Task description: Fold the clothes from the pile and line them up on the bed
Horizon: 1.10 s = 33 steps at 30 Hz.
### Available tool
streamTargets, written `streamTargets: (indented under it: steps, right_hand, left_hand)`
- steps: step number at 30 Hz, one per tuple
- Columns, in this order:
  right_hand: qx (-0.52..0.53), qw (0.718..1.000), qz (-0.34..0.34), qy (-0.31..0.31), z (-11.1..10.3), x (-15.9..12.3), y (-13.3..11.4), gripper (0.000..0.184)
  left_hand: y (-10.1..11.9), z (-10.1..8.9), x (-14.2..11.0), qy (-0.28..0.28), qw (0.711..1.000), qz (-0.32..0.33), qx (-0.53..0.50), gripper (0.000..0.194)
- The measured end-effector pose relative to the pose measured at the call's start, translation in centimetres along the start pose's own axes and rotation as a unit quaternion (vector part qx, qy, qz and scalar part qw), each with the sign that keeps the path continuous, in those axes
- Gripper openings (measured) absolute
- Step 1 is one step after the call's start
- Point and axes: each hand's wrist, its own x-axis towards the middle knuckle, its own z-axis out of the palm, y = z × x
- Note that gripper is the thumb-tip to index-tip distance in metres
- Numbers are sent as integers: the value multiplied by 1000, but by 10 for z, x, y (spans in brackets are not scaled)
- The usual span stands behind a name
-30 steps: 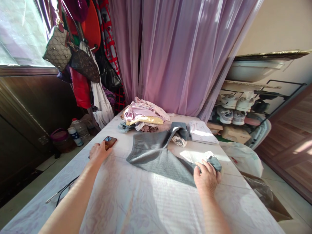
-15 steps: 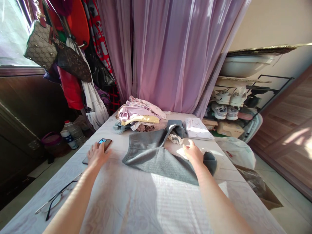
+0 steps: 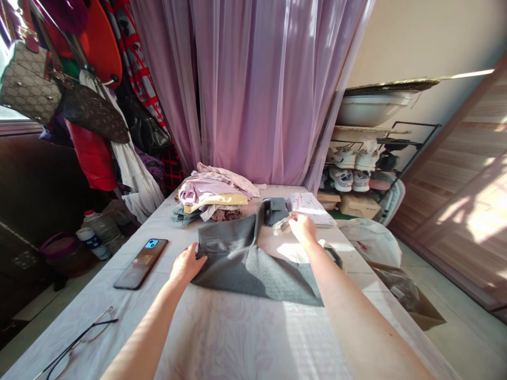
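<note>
A grey fleece garment [image 3: 245, 269] lies folded on the sheet-covered table [image 3: 237, 343], with a narrower part rising to a dark grey end [image 3: 275, 211]. My left hand [image 3: 187, 265] rests on its near left edge, fingers spread. My right hand [image 3: 302, 228] reaches the far side, its fingertips at a small crumpled pale lacy piece [image 3: 281, 226]. I cannot tell whether those fingers grip it. A smartphone [image 3: 140, 264] lies face up to the left of my left hand, apart from it.
Eyeglasses [image 3: 75, 343] lie at the table's left edge. Behind stand a stack of folded clothes [image 3: 212, 198] and a folded white item [image 3: 309, 209]. Past the right edge are a plastic bag [image 3: 372, 243] and a shoe rack [image 3: 348, 169].
My left hand has moved off the phone onto the grey garment. My right hand has moved from the garment's right end to the far lacy piece. The view has swung right.
</note>
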Motion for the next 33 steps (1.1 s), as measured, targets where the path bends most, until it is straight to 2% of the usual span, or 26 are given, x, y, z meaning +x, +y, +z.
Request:
streamTargets:
  steps: [3, 5, 8, 13, 15, 18, 22, 25, 28, 31, 33]
  right_hand:
    - [-88, 988, -59, 111, -30, 10, -4, 37]
    - [-144, 977, -74, 142, -42, 12, -1, 46]
    - [-194, 975, -33, 101, -48, 4, 14, 58]
    - [-267, 959, 73, 65, -52, -28, 58, 49]
    - [-267, 957, 110, 23, -58, -42, 78, 53]
    - [-213, 972, 90, -38, -66, -61, 103, 59]
    - [-141, 988, 62, -26, -74, -78, 117, 55]
    - [-191, 978, 87, 0, -91, -85, 116, 46]
    - [-252, 962, 106, -19, -112, -88, 121, 48]
    - [-275, 953, 106, -76, -117, -90, 135, 47]
    - [-281, 952, 95, -77, -109, -91, 146, 45]
  left_hand:
    - [-1, -4, 4, -9, 1000, 1, 6, 47]
    - [0, -7, 4, -15, 1000, -2, 17, 40]
    - [4, -10, 2, -22, 999, -10, 36, 35]
    - [6, -9, 0, -19, 999, 1, 41, 44]
    - [5, -7, 1, -19, 999, -6, 32, 49]
    - [6, -4, 1, -19, 1000, -14, -6, 48]
    - [9, -5, -7, 1, 998, -13, -56, 34]
    - [6, -14, -17, 10, 998, -13, -67, 41]
    - [-11, -27, -25, 1, 996, -27, -84, 50]
    - [-34, -39, -29, -43, 998, -30, -22, 50]
    - [-44, -43, -32, -82, 995, -22, 53, 48]
